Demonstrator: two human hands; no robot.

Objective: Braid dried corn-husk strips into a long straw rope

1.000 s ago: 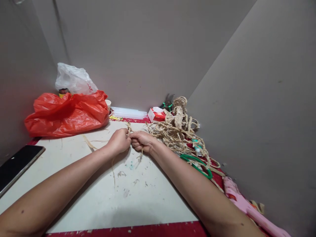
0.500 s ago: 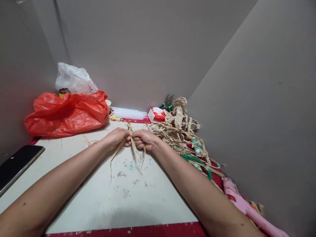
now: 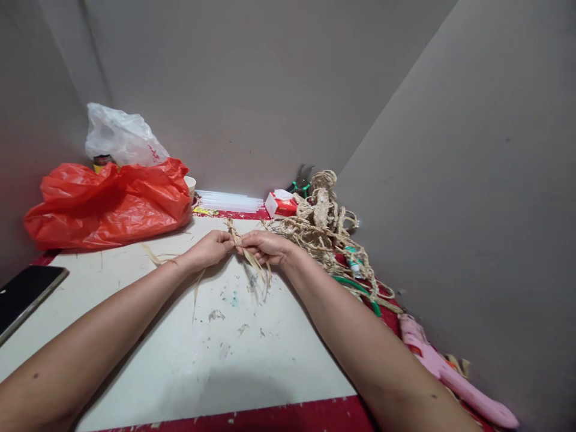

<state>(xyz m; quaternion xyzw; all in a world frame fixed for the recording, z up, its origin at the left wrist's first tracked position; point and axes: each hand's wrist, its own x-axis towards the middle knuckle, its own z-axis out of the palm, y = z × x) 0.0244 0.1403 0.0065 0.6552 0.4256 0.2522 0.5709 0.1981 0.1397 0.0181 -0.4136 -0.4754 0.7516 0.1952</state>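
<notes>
My left hand (image 3: pixel 210 249) and my right hand (image 3: pixel 268 246) meet over the white board (image 3: pixel 180 354), both pinched on a thin braid of dry straw strands (image 3: pixel 252 264). The braided end sticks up between the fingertips toward the wall. Loose strand ends hang down from the fingers onto the board, some under my left wrist, some below my right hand. A heap of braided straw rope (image 3: pixel 321 231) lies just right of my right hand.
A red plastic bag (image 3: pixel 108 204) and a white plastic bag (image 3: pixel 119 139) sit at the back left. A phone (image 3: pixel 24 294) lies at the left edge. Clear sticks (image 3: pixel 229 201), a red-white box (image 3: pixel 281 205), pliers (image 3: pixel 300 180), green scissors (image 3: pixel 360 291) and a pink tool (image 3: pixel 450 378) line the walls.
The hands have shifted slightly and the loose strands now fan out lower below the fingers. The view has tilted a little to the right.
</notes>
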